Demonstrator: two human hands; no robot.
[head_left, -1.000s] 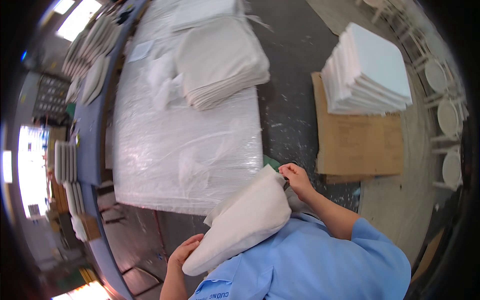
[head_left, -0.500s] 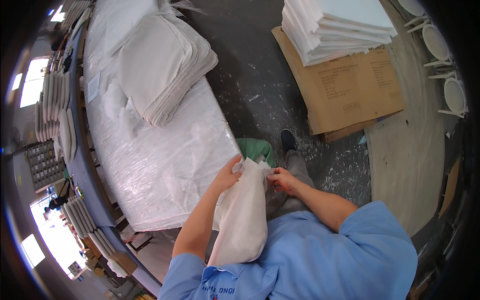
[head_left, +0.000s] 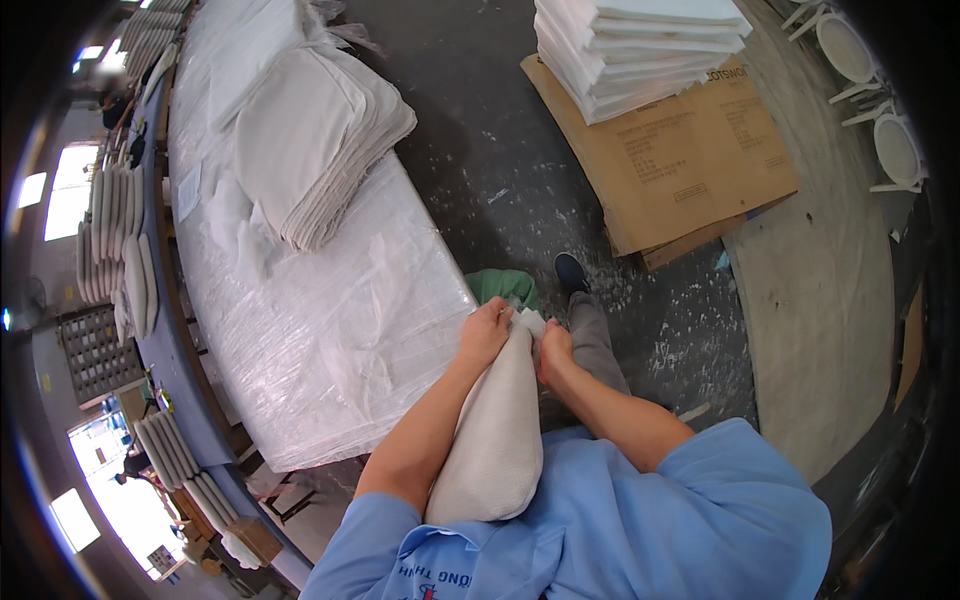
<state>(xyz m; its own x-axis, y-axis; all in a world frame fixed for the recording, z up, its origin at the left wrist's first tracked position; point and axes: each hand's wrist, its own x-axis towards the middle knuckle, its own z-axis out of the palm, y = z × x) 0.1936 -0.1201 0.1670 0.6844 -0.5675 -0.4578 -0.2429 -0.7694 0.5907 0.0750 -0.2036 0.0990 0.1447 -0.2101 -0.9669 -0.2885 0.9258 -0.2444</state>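
Note:
An off-white fabric cushion (head_left: 492, 435) rests against my body, its rounded end toward my shirt and its narrow end pointing away from me. At that narrow end my left hand (head_left: 486, 333) is closed on the left side of the fabric edge. Opposite it, my right hand (head_left: 553, 350) grips the right side of the same edge, its fingertips mostly hidden. A bit of white material (head_left: 528, 318) sticks out between the two hands. Just beyond them is something green (head_left: 503, 286), partly covered by the table corner.
A plastic-wrapped table (head_left: 330, 370) at left carries a stack of off-white fabric covers (head_left: 310, 150). At right, white foam sheets (head_left: 640, 50) lie on flattened brown cardboard (head_left: 680, 160) on the floor. White round-seated stools (head_left: 895, 150) stand far right; a blue-edged bench (head_left: 185, 370) holds cushions far left.
My hands have drawn closer together at the cushion's narrow end. My right hand has turned more upright, and the cushion's narrow end has become more gathered.

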